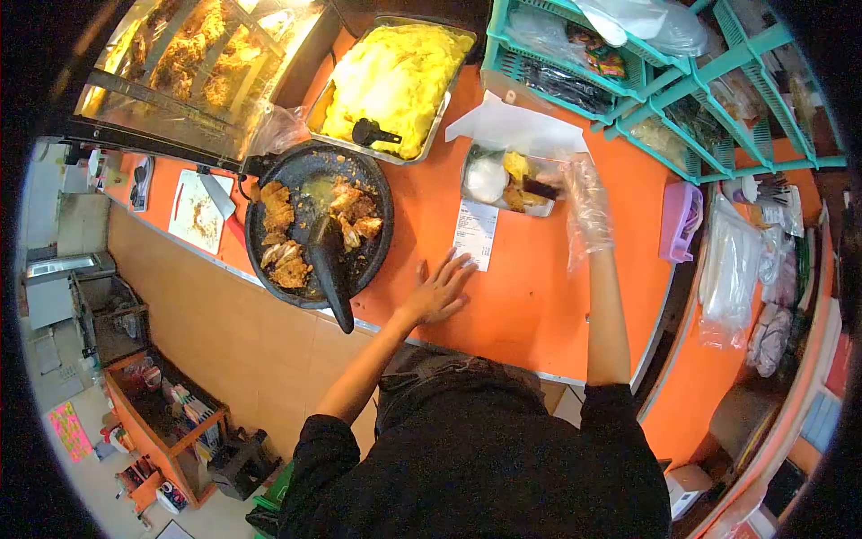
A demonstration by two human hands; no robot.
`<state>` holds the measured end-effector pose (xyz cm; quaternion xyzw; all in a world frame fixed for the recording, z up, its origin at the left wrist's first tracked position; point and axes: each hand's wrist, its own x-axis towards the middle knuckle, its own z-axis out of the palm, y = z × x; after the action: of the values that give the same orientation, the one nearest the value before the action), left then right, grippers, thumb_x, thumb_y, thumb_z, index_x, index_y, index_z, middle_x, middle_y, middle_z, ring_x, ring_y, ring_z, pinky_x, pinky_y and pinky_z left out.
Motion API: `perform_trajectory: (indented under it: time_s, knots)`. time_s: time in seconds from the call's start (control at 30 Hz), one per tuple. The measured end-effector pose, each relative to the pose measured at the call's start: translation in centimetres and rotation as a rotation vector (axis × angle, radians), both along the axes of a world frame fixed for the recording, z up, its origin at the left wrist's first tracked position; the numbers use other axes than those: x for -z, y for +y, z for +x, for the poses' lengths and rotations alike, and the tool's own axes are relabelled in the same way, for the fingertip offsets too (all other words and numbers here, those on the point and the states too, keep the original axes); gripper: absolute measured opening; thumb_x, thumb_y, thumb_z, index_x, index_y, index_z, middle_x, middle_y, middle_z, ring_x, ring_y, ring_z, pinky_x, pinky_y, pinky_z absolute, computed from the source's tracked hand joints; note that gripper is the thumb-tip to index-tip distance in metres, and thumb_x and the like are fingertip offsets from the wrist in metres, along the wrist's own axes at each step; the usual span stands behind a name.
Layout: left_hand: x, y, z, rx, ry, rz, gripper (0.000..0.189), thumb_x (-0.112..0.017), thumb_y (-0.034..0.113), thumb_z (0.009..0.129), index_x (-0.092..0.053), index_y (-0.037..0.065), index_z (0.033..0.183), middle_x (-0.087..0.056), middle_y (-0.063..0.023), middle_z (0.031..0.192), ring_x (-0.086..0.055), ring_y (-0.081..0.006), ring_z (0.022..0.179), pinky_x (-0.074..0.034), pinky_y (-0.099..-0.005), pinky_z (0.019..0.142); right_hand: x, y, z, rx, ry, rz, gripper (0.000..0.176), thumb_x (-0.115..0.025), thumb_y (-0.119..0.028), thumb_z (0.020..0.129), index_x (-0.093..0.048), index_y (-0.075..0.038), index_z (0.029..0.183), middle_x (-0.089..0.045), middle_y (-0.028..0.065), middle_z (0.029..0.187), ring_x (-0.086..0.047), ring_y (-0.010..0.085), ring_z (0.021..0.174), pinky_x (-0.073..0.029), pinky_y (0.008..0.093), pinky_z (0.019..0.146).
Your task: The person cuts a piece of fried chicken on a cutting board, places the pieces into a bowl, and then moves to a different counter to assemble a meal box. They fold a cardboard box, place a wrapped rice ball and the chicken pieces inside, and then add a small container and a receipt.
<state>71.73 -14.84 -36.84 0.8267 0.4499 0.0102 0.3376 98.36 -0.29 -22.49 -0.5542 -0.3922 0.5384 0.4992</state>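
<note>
My left hand [440,289] lies on the orange counter with its fingers spread, its fingertips near a printed receipt [473,235]. My right hand [584,189], in a clear plastic glove, is at the right side of an open food box [476,193]. Its fingers are closed around a dark object [540,189] over the box. White rice [486,180] and yellow food [515,165] lie inside the box. Left of my left hand is a black stone mortar [382,242] with pieces of fried chicken [277,208] and a stone pestle [330,269].
A metal tray [431,151] of yellow food with a black scoop [373,133] stands behind the mortar. At the upper left is a glass display case [162,117]. A knife [215,193] lies on a cutting board [193,220]. Teal racks [642,90] stand at the upper right, above a purple basket [680,220].
</note>
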Motion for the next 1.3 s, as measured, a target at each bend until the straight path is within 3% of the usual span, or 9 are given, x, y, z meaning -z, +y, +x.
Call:
perform_trajectory:
  time_s: [0.1, 0.53, 0.6, 0.73, 0.83, 0.93, 1.0, 1.2, 1.3]
  knots:
    - [-0.1, 0.0, 0.0, 0.002, -0.004, -0.025, 0.064, -0.044, 0.044, 0.098, -0.024, 0.022, 0.155, -0.014, -0.006, 0.163, -0.003, -0.0313, 0.153, -0.006, -0.076, 0.107, 2.1, 0.4, -0.7, -0.032, -0.002, 0.004, 0.021, -0.053, -0.035, 0.102, -0.054, -0.013, 0.102, -0.065, 0.003, 0.096, -0.066, 0.0156, 0.093, -0.043, 0.0367, 0.091]
    - [0.1, 0.1, -0.2, 0.008, -0.015, -0.052, 0.064, -0.043, 0.044, 0.098, -0.023, 0.022, 0.155, -0.013, -0.0058, 0.164, -0.001, -0.0305, 0.153, -0.004, -0.0764, 0.107, 6.3, 0.3, -3.4, -0.017, 0.116, -0.012, 0.029, -0.053, -0.03, 0.102, -0.056, -0.008, 0.12, -0.069, 0.0091, 0.105, -0.068, 0.0205, 0.093, -0.052, 0.0379, 0.08]
    - [0.1, 0.2, -0.3, 0.012, -0.044, -0.036, 0.065, -0.045, 0.043, 0.098, -0.024, 0.022, 0.155, -0.014, -0.0067, 0.163, -0.001, -0.0301, 0.153, -0.005, -0.0765, 0.107, 6.7, 0.2, -2.2, -0.008, -0.682, -0.006, 0.021, -0.063, -0.019, 0.095, -0.064, -0.002, 0.107, -0.067, 0.007, 0.102, -0.064, 0.0155, 0.09, -0.051, 0.0316, 0.081]
    - [-1.1, 0.6, -0.5, 0.016, -0.027, -0.078, 0.067, -0.051, 0.039, 0.097, -0.024, 0.019, 0.155, -0.017, -0.0081, 0.162, -0.004, -0.0317, 0.152, -0.011, -0.0748, 0.107, 5.8, -1.5, -2.1, 0.312, -0.788, 0.129, 0.026, -0.065, -0.018, 0.092, -0.067, 0.0, 0.11, -0.068, 0.0076, 0.103, -0.065, 0.0179, 0.093, -0.052, 0.0341, 0.082]
    - [-2.5, 1.2, -0.3, 0.031, -0.166, -0.063, 0.069, -0.057, 0.033, 0.095, -0.025, 0.015, 0.154, -0.022, -0.0077, 0.159, -0.013, -0.0349, 0.149, -0.02, -0.0681, 0.108, 3.1, -2.1, -3.3, 0.194, -0.741, 0.099, 0.028, -0.066, -0.02, 0.091, -0.066, -0.004, 0.115, -0.069, 0.0104, 0.106, -0.066, 0.0208, 0.094, -0.052, 0.0349, 0.084]
    - [-7.6, 0.9, 2.0, 0.225, -0.463, -0.55, 0.072, -0.059, 0.038, 0.095, -0.026, 0.01, 0.152, -0.026, -0.0085, 0.155, -0.024, -0.0319, 0.143, -0.025, -0.0561, 0.109, 1.6, -1.9, -6.7, 0.142, -0.863, 0.274, 0.036, -0.065, -0.023, 0.092, -0.062, -0.009, 0.125, -0.068, 0.0146, 0.111, -0.066, 0.0252, 0.097, -0.052, 0.0376, 0.085]
    - [-13.9, -1.9, 4.3, -0.059, -0.886, -0.571, 0.075, -0.062, 0.035, 0.093, -0.026, 0.0, 0.149, -0.033, -0.0134, 0.146, -0.032, -0.0299, 0.138, -0.031, -0.0501, 0.107, 0.7, -1.4, -9.6, 0.162, -0.988, 0.371, 0.043, -0.064, -0.025, 0.092, -0.057, -0.011, 0.133, -0.066, 0.016, 0.113, -0.065, 0.031, 0.101, -0.051, 0.0403, 0.086]
    - [-16.5, -1.9, 3.1, -0.961, -1.537, -0.582, 0.084, -0.063, 0.025, 0.087, -0.017, -0.001, 0.151, -0.039, -0.0144, 0.145, -0.039, -0.0276, 0.134, -0.029, -0.044, 0.113, -3.4, -3.3, -19.1, 0.134, -1.074, 0.557, 0.056, -0.056, -0.027, 0.093, -0.044, -0.006, 0.144, -0.058, 0.0143, 0.121, -0.052, 0.034, 0.116, -0.04, 0.0481, 0.094]
    - [-17.1, -2.1, -0.8, -1.081, -1.743, -0.494, 0.069, -0.055, 0.044, 0.083, -0.048, 0.001, 0.138, -0.057, -0.0144, 0.132, -0.052, -0.0313, 0.123, -0.041, -0.0461, 0.104, -6.7, -6.3, -21.9, -0.107, -0.956, 0.57, 0.06, -0.054, -0.029, 0.094, -0.039, -0.009, 0.148, -0.049, 0.0148, 0.141, -0.046, 0.0364, 0.127, -0.035, 0.0489, 0.105]
